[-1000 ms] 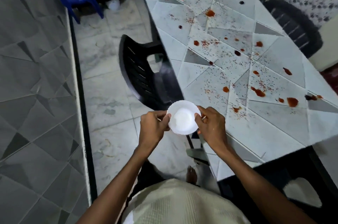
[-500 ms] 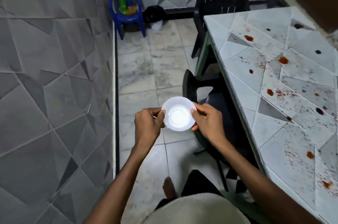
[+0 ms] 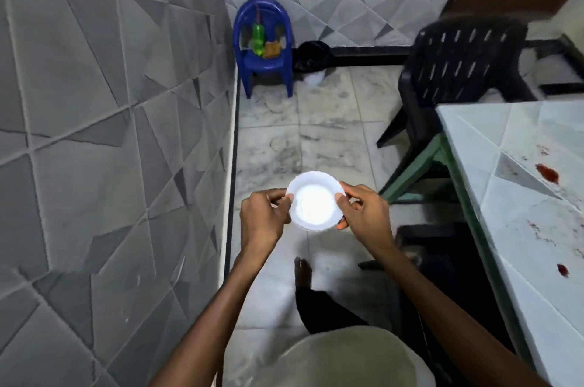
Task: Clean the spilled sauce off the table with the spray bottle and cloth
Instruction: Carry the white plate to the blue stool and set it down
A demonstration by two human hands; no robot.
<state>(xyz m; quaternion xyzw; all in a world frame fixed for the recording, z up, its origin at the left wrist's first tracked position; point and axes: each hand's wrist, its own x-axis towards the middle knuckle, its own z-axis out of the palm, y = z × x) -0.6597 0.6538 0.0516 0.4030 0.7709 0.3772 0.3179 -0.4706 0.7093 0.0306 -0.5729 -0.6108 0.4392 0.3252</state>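
A small white bowl (image 3: pixel 314 200) is held over the floor between my left hand (image 3: pixel 264 220) on its left rim and my right hand (image 3: pixel 363 218) on its right rim. The white tiled table (image 3: pixel 518 197) runs along the right edge, spotted with red sauce stains (image 3: pixel 547 172). Far ahead by the wall stands a small blue chair (image 3: pixel 264 48); on its seat are a green spray bottle (image 3: pixel 258 39) and a yellowish cloth (image 3: pixel 272 49).
A grey tiled wall (image 3: pixel 110 133) closes the left side. A black plastic chair (image 3: pixel 455 70) stands at the table's far end, another dark chair (image 3: pixel 442 247) beside my right arm. A black bag (image 3: pixel 311 56) lies beside the blue chair. Marble floor (image 3: pixel 316 133) stretches ahead.
My view has swung left, away from the table and toward the blue chair. The bowl stays held in both hands and now hangs over the floor instead of the table's edge.
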